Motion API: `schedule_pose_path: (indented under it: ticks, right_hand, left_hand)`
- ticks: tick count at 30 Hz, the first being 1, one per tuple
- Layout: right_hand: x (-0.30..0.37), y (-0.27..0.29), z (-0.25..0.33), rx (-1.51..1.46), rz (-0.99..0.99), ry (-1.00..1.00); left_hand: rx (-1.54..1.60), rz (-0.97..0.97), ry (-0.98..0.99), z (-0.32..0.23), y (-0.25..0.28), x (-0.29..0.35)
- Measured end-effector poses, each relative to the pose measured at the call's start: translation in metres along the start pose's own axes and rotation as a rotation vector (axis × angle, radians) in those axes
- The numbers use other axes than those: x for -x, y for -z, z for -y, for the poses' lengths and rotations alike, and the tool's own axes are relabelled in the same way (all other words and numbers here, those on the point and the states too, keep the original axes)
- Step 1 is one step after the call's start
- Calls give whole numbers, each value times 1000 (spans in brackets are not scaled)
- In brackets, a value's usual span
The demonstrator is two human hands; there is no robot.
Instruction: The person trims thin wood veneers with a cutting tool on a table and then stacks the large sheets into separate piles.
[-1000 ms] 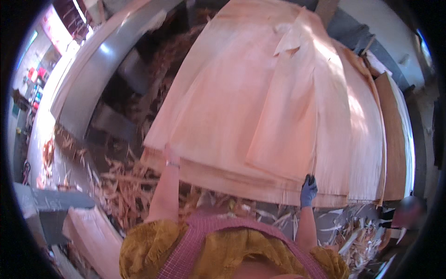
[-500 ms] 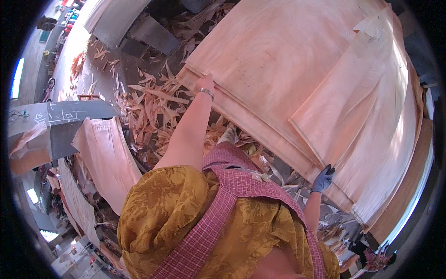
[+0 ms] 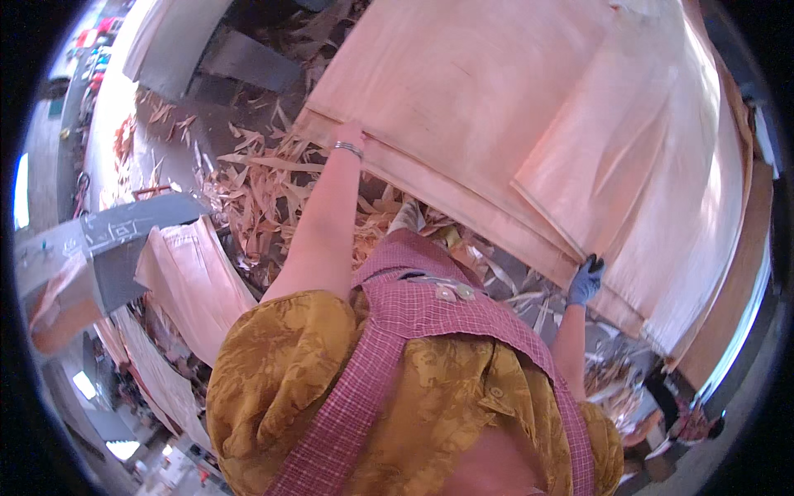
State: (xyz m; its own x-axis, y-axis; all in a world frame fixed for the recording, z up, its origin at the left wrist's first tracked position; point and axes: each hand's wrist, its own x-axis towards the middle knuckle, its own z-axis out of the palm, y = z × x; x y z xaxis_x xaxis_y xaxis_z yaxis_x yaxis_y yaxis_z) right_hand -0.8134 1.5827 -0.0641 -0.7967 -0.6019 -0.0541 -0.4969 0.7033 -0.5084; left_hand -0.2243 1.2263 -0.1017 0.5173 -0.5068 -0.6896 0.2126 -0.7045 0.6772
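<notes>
Bare L hand is resting on the near edge of the veneer stack, close to its L corner; gloved R hand is touching the same edge farther R, fingers bent, by the corner of an overlapping veneer sheet. Can't tell if either's gripping. Stack is lying directly ahead of the person. Veneer scraps are littering the area L of the stack; a grey block w/ white markings is standing farther L.
</notes>
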Motion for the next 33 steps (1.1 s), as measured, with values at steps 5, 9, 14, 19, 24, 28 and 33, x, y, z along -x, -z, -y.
schedule_pose_path:
  ticks: [5, 9, 14, 19, 24, 28, 33]
  right_hand:
    - [6, -5, 4, 49, -61, -14]
    - [10, -4, 12, 65, -84, -16]
    - [10, -4, 19, 93, -80, -49]
    - [17, 0, 17, -81, -147, 61]
    - [111, 43, -17, 73, -112, -157]
    - [131, 29, -23, 49, -93, -217]
    - [76, 37, 29, -39, 63, -312]
  left_hand:
    - [27, -39, -6, 2, -8, -6]
    - [-91, 58, -64, 4, -3, -22]
    - [-31, -5, -6, 0, -11, -23]
    - [-180, 17, -171, -2, 5, -6]
    - [-1001, -214, -719, -8, -32, 141]
    - [-1130, 184, -1552, 40, -57, 164]
    - [-1352, 338, -1570, 34, -84, 206]
